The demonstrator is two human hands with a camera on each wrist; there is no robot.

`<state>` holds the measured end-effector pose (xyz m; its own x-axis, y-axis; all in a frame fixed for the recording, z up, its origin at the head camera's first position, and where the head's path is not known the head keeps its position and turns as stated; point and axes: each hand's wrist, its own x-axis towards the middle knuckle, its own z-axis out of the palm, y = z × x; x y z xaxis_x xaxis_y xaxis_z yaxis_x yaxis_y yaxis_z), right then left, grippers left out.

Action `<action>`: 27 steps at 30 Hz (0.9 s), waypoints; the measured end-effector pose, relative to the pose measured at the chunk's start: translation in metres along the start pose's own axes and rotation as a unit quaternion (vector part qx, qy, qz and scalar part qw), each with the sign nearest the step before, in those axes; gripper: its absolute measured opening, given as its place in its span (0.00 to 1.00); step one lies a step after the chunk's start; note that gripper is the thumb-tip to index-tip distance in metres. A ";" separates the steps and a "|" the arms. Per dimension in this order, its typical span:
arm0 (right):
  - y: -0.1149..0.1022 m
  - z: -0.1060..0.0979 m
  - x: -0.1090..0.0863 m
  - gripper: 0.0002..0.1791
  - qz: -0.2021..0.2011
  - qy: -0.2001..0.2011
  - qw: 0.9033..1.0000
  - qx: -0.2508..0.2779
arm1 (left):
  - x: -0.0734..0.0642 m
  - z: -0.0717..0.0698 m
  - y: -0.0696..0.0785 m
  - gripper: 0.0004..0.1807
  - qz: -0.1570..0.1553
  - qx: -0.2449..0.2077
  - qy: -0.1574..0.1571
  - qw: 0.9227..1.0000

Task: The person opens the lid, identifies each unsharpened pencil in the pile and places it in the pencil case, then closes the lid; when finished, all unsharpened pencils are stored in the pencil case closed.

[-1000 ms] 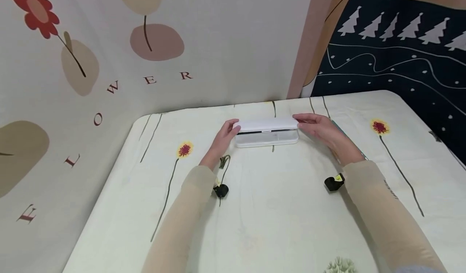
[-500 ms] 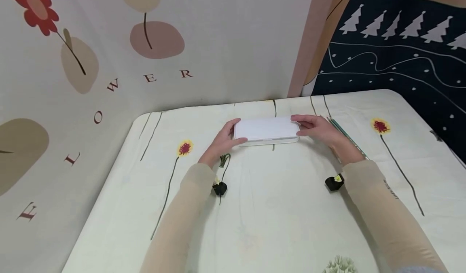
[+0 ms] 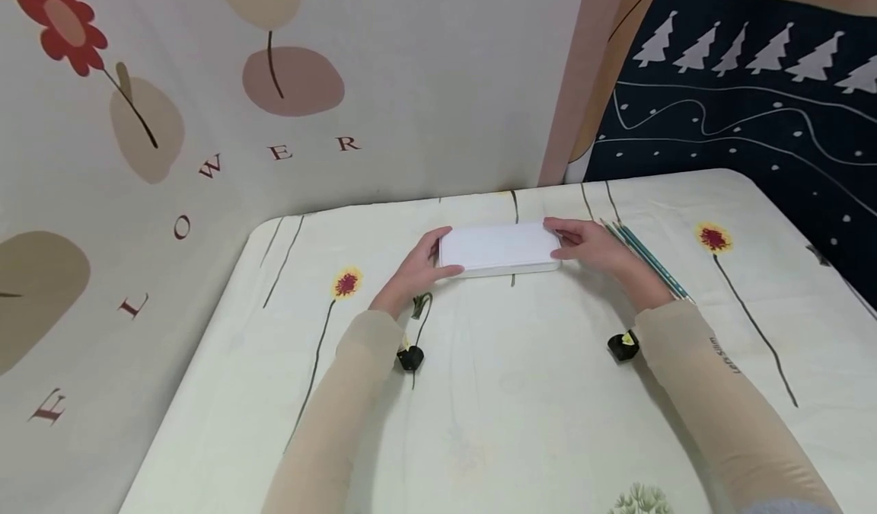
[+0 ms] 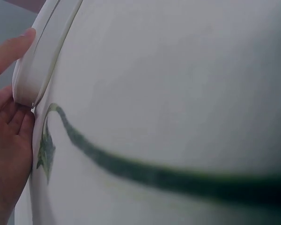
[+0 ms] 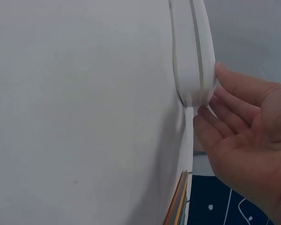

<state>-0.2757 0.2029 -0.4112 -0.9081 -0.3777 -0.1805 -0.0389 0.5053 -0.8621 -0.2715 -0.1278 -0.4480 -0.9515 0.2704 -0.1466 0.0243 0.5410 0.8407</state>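
A white pencil case (image 3: pixel 500 247), its lid down, lies on the table between both hands. My left hand (image 3: pixel 416 269) holds its left end, thumb along the front corner and fingers round the end. In the left wrist view that thumb lies on the lid of the case (image 4: pixel 37 61), and the other fingers are bent by its end. My right hand (image 3: pixel 585 241) grips the right end between thumb and fingers. The right wrist view has the thumb on the lid edge of the case (image 5: pixel 192 56), with curled fingertips at the end face.
Teal pencils (image 3: pixel 647 259) lie on the table just right of my right forearm. The table (image 3: pixel 514 392) has a pale cloth printed with flowers. Behind it rises a printed wall hanging (image 3: pixel 425 80), with a dark tree-patterned cloth (image 3: pixel 726 118) at the right.
The lid of the pencil case has come down toward me, covering the open tray. My left thumb moved forward to the front corner, and my right hand shifted slightly left, showing more of the pencils.
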 end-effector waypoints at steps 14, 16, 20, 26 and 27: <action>0.002 0.006 0.007 0.38 -0.001 -0.002 1.000 0.020 | -0.002 -0.008 -0.007 0.48 -0.001 -0.007 0.010 1.000; 0.004 0.005 0.008 0.38 0.006 0.000 0.999 0.033 | -0.003 -0.008 -0.008 0.48 -0.005 -0.013 0.013 1.000; 0.008 0.006 0.007 0.39 0.010 -0.006 0.999 0.040 | -0.006 -0.007 -0.008 0.48 -0.015 -0.019 0.012 1.000; 0.006 -0.001 0.005 0.39 0.010 -0.001 0.999 0.053 | -0.002 -0.007 -0.001 0.49 0.002 -0.014 0.010 1.000; 0.005 -0.002 0.005 0.39 0.009 0.002 0.999 0.054 | 0.001 -0.007 0.000 0.49 0.007 -0.010 0.012 1.000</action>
<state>-0.2810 0.2055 -0.4157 -0.9102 -0.3660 -0.1936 0.0215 0.4252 -0.9048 -0.2747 -0.1332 -0.4440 -0.9582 0.2582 -0.1232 0.0309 0.5215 0.8527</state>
